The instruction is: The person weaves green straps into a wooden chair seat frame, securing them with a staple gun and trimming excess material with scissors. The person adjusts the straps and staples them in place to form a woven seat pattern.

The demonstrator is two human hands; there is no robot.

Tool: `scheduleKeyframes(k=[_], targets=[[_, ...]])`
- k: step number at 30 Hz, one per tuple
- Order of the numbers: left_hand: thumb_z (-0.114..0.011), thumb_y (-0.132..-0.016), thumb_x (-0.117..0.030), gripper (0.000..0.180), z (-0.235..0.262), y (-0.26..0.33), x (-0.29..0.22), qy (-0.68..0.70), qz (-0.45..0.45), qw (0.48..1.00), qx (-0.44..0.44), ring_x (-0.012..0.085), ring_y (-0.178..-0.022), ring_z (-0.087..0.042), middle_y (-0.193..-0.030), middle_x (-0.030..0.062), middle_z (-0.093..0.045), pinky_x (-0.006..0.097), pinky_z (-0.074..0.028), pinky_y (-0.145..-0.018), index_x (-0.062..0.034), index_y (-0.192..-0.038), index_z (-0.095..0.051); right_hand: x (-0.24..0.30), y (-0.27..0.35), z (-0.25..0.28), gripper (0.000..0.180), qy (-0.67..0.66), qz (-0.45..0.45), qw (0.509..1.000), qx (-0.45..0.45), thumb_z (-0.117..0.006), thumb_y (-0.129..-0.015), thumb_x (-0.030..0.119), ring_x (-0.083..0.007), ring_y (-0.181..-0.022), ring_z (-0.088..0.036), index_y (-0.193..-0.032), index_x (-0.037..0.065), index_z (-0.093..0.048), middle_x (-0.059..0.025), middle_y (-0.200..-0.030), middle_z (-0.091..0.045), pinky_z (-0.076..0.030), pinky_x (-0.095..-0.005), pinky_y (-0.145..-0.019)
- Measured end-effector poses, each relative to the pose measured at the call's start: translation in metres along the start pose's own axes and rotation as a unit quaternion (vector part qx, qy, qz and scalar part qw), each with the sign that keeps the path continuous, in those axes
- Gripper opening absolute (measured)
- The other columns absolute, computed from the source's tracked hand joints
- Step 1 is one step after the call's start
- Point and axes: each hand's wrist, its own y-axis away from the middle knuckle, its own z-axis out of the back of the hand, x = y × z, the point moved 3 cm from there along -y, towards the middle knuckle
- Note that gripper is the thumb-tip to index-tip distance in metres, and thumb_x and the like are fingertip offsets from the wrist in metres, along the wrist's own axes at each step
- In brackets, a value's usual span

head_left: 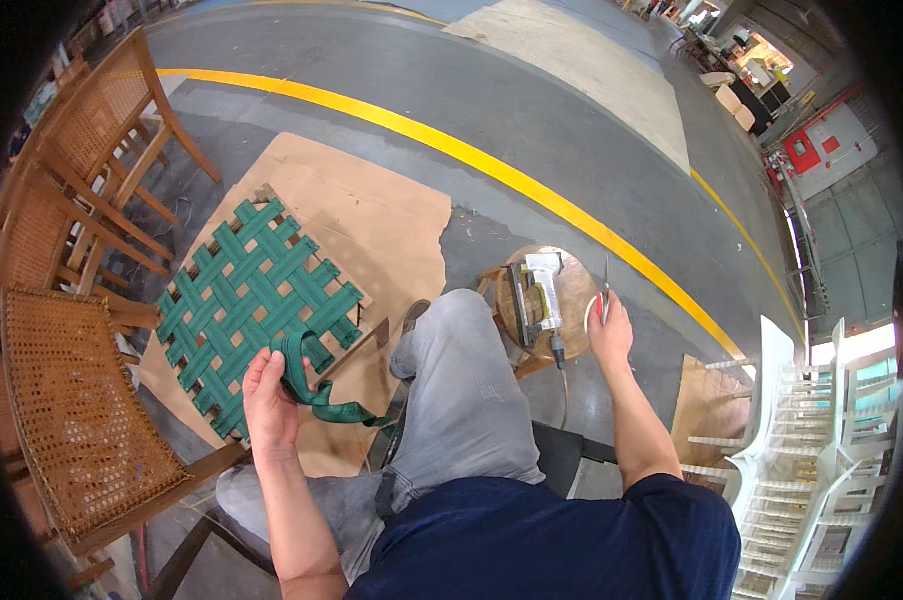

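My left hand (268, 395) is closed round a loose length of green webbing (323, 402), which hangs in loops toward my lap. Just beyond that hand lies a seat frame woven with green webbing strips (256, 290), its cut ends sticking out past the edges. My right hand (609, 330) grips a pair of scissors (605, 290) with red and white handles, blades pointing away from me. Beside the scissors, a pneumatic staple gun (543, 295) with an air hose rests on a round wooden stool (576, 268).
Brown cardboard (391, 210) covers the floor under the woven frame. Wooden chairs with cane panels (86, 410) crowd the left side. Stacked white chairs (771, 440) stand at the right. A yellow line (451, 145) crosses the grey floor, and the air hose (565, 395) runs down from the stool.
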Motion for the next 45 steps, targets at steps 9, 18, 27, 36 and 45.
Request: scheduleKeyframes(k=[9,18,27,36,45], targets=[[-0.071,-0.103,-0.012,0.012,-0.017,0.006,-0.009,-0.117,-0.057,0.988,0.079,0.0061,-0.094,-0.063,-0.105,-0.0024,-0.074,0.025,-0.051,-0.084,-0.0023,-0.108,-0.077,0.04,0.004,-0.021,0.046,0.04,0.152,0.984,0.083,-0.08,-0.088,0.019,-0.037,-0.121,-0.064,-0.132,0.007,-0.071,-0.0186,-0.127,-0.067,-0.051,-0.0472,-0.104],[-0.078,-0.098,-0.014,0.035,-0.041,0.022,-0.014,-0.323,-0.2,0.909,0.17,0.0242,-0.142,-0.052,-0.151,0.0125,-0.057,0.038,-0.043,-0.115,-0.0036,-0.13,-0.072,0.322,0.131,-0.044,0.027,-0.487,0.222,0.61,0.585,-0.082,-0.094,0.011,-0.0096,-0.084,-0.063,-0.118,0.005,-0.072,-0.0002,-0.105,-0.073,-0.051,-0.0271,-0.074],[-0.076,-0.101,-0.019,0.033,0.0,0.07,0.099,-0.021,0.098,0.995,-0.002,0.02,-0.093,-0.071,-0.095,0.004,-0.073,0.038,-0.058,-0.097,-0.0004,-0.128,-0.068,0.368,0.132,-0.046,0.013,-0.657,0.093,0.465,0.586,-0.071,-0.101,0.006,-0.0132,-0.081,-0.069,-0.113,0.004,-0.071,-0.0048,-0.099,-0.074,-0.056,-0.03,-0.076],[-0.051,-0.114,-0.029,0.043,0.03,0.089,-0.02,0.241,-0.047,0.962,0.116,0.0273,-0.069,-0.071,-0.074,0.0093,-0.068,0.048,-0.063,-0.081,-0.007,-0.151,-0.052,0.321,0.073,-0.094,0.034,-0.686,-0.202,0.419,0.559,-0.072,-0.098,0.012,-0.0255,-0.111,-0.069,-0.13,0.005,-0.065,-0.0121,-0.129,-0.069,-0.058,-0.0427,-0.095],[-0.049,-0.114,-0.037,0.055,0.001,0.089,-0.045,0.2,-0.112,0.973,0.014,0.0327,-0.092,-0.071,-0.099,0.0111,-0.069,0.06,-0.055,-0.095,-0.0142,-0.163,-0.037,0.332,0.079,-0.186,0.069,-0.337,0.134,0.837,0.409,-0.073,-0.101,0.036,-0.0339,-0.134,-0.061,-0.152,-0.004,-0.05,-0.0217,-0.144,-0.064,-0.048,-0.0433,-0.112]])
